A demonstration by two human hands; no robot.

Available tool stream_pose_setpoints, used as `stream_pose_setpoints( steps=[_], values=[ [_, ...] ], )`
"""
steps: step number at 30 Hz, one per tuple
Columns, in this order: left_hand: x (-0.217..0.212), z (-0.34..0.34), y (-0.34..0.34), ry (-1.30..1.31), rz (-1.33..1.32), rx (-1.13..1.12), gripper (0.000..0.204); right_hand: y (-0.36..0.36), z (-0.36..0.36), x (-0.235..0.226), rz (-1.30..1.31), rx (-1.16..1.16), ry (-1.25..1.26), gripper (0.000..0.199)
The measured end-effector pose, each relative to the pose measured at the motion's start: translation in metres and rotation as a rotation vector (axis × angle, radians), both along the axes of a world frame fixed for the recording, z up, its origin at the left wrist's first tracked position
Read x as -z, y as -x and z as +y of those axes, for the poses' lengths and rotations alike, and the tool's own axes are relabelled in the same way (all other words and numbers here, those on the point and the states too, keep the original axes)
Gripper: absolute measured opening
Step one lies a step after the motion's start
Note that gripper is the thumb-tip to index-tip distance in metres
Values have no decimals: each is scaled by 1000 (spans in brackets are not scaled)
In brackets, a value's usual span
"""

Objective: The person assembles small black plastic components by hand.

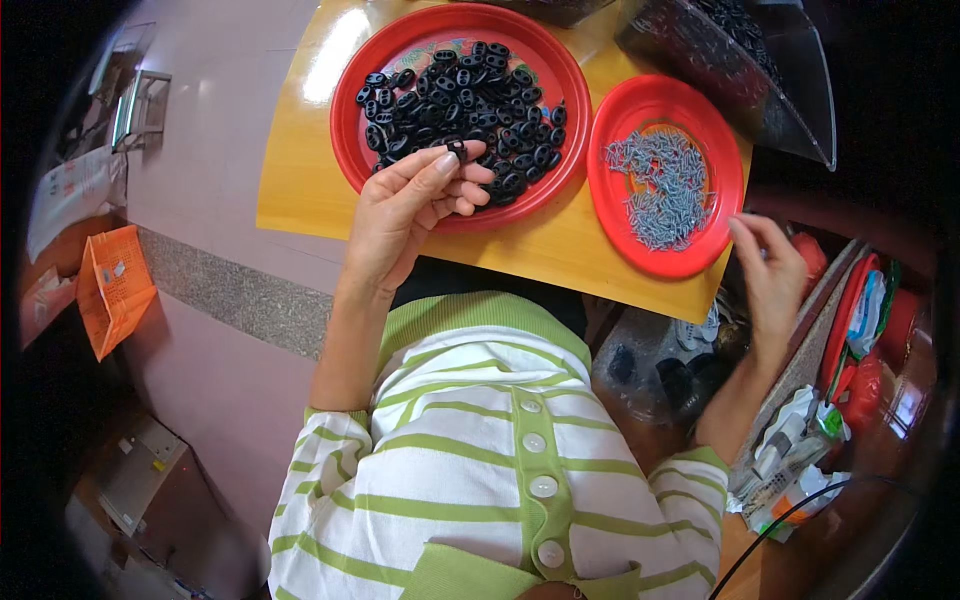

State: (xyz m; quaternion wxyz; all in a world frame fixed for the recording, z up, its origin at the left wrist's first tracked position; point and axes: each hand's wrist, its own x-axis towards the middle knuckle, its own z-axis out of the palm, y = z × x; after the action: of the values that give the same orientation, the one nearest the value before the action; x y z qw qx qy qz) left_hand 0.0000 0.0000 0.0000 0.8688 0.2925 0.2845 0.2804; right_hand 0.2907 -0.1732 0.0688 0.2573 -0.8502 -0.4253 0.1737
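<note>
My left hand (405, 205) is above the near part of a large red plate (345, 130). Its thumb and fingers pinch a small black oval piece with holes (457, 151). Under it, the plate holds a heap of similar black oval pieces (440, 100). To the right, a smaller red plate (610, 235) carries many small grey metal screws (670, 190). My right hand (770, 280) is just beyond that plate's right edge, its thumb and forefinger tips close together. Whatever may be between those tips is too small to make out.
Both plates stand on a yellow table (530, 245). A clear bin (770, 90) with dark small parts stands at the far right. Bags and red items (870, 390) are low on the right. An orange bag (115, 290) is at the left, and a black cable (800, 515) curves at the lower right.
</note>
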Motion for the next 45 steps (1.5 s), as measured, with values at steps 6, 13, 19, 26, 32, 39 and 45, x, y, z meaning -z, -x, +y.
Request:
stream_pose_setpoints(
  steps=[6, 13, 19, 26, 32, 39, 45],
  values=[
    [5, -4, 12, -137, 164, -108, 18, 41, 46, 30, -58, -164, -178, 13],
    [5, -15, 13, -191, 193, -125, 16, 47, 49, 57, -95, -93, -126, 10],
    [1, -22, -2, -229, 170, -49, 15, 49, 54, 69, -132, -179, -159, 8],
    [1, -29, -11, -280, 223, 28, 17, 39, 61, 66, -236, -340, -170, 10],
    [-3, -31, -16, -237, 211, -27, 15, 28, 53, 60, -290, -404, -138, 11],
    [-1, -35, -24, -231, 221, 17, 19, 29, 40, 61, 476, -72, -287, 10],
    [-4, -37, -36, -187, 129, 50, 17, 38, 34, 61, 854, 28, -434, 10]
  ],
)
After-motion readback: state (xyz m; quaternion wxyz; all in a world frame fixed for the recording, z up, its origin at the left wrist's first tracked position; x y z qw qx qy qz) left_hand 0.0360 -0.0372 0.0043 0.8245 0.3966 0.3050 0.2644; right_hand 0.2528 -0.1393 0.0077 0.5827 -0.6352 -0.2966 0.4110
